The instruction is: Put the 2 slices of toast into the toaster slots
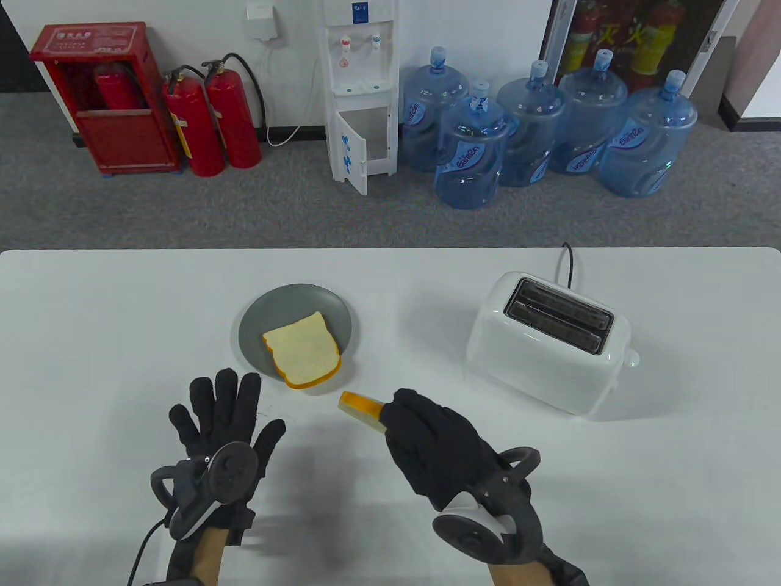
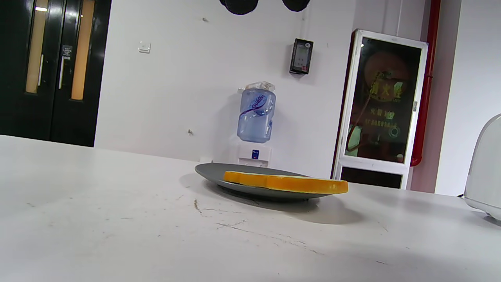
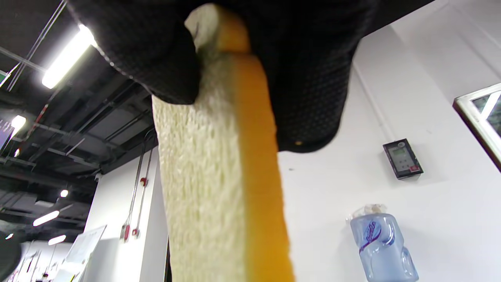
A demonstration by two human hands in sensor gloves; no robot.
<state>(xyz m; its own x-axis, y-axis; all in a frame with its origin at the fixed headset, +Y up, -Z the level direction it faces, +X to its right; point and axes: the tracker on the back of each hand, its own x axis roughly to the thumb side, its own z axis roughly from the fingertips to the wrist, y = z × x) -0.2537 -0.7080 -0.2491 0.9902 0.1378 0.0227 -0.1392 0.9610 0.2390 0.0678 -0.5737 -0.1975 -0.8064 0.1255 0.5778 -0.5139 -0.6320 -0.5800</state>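
Note:
My right hand (image 1: 406,421) grips one slice of toast (image 1: 361,411) edge-on above the table, left of the toaster; in the right wrist view that slice (image 3: 223,176) fills the centre, pinched between gloved fingers (image 3: 156,58). The second slice (image 1: 302,350) lies flat on the grey plate (image 1: 256,317), also seen on the plate (image 2: 219,176) as slice (image 2: 285,183) in the left wrist view. The white toaster (image 1: 543,348) stands at the right with both slots empty. My left hand (image 1: 223,409) hovers open, fingers spread, just in front of the plate.
The toaster's black cord (image 1: 568,262) runs off the table's far edge. Beyond the table stand water bottles (image 1: 470,152), a water dispenser (image 1: 360,91) and fire extinguishers (image 1: 201,122) on the floor.

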